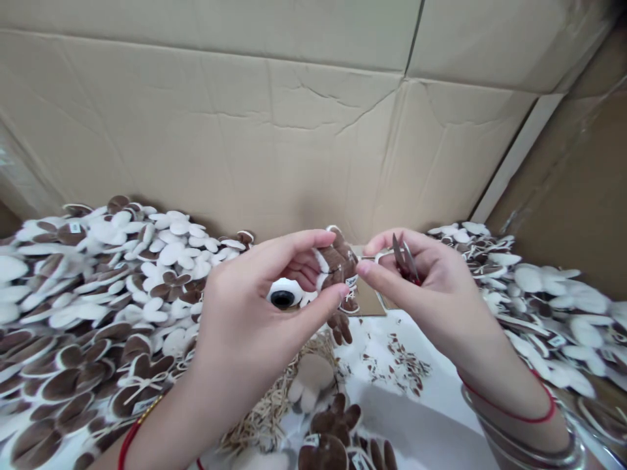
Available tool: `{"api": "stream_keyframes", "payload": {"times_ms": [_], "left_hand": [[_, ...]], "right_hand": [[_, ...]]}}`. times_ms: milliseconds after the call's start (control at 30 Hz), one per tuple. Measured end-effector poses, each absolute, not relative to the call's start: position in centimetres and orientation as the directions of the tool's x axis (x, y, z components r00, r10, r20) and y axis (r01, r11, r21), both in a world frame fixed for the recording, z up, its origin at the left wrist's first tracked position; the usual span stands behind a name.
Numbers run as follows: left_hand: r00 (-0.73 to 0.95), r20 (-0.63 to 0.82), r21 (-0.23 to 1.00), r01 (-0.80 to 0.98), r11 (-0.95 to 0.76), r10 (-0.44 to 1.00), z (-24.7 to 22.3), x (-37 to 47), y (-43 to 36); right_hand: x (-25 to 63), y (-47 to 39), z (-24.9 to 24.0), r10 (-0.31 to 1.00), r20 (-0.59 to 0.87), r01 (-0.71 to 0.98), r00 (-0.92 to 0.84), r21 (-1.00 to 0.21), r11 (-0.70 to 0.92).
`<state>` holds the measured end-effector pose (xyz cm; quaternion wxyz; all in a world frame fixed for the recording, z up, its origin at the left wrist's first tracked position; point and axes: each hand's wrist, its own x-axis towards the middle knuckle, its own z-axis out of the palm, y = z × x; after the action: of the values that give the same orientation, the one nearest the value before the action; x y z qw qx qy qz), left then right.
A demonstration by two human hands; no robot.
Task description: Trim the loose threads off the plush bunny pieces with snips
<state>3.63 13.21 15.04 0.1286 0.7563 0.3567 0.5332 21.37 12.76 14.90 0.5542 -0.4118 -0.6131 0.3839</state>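
A small brown fabric piece with white edging (343, 258) is held between the thumb and fingers of my left hand (274, 281), near the centre of the view. Just to its right, my right hand (416, 267) is closed around small scissors (405, 261), their blades pointing up. Its thumb and forefinger pinch together at the right edge of the brown piece. A white tag with dark print shows on the piece's lower side. Whether the fingertips also hold a thread is too small to tell.
Brown and white bunny-shaped pieces lie heaped at left (98, 313) and right (553, 287). Below the hands are pale strings (264, 411), brown scraps (409, 365) on a white surface (416, 424), and a black-and-white round object (284, 297). Cardboard (220, 143) stands behind.
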Motion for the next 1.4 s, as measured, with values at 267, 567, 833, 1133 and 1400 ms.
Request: {"api": "stream_keyframes", "payload": {"times_ms": [267,567,833,1133,1400], "left_hand": [[0.268,0.678,0.58,0.376,-0.722,0.684,15.0,3.7,13.1],[0.26,0.45,0.882,0.02,-0.471,0.854,15.9,4.2,12.7],[0.303,0.684,0.563,0.359,-0.745,0.663,15.6,3.6,12.7],[0.458,0.74,0.176,0.576,-0.798,0.493,15.6,3.3,13.4],[0.435,0.54,0.532,0.487,-0.692,0.721,16.3,3.0,13.9]], "right_hand": [[20.9,11.5,15.4,0.953,0.265,0.145,-0.144,-0.947,0.285],[21.0,11.6,15.3,0.909,0.415,0.216,-0.045,-0.884,0.414],[21.4,11.8,15.2,0.861,0.477,0.347,-0.176,-0.789,0.507],[21.7,11.8,14.4,0.624,0.68,0.673,-0.385,-0.256,0.694],[21.7,12.5,13.8,0.395,0.715,0.624,-0.576,0.073,0.778]]}}
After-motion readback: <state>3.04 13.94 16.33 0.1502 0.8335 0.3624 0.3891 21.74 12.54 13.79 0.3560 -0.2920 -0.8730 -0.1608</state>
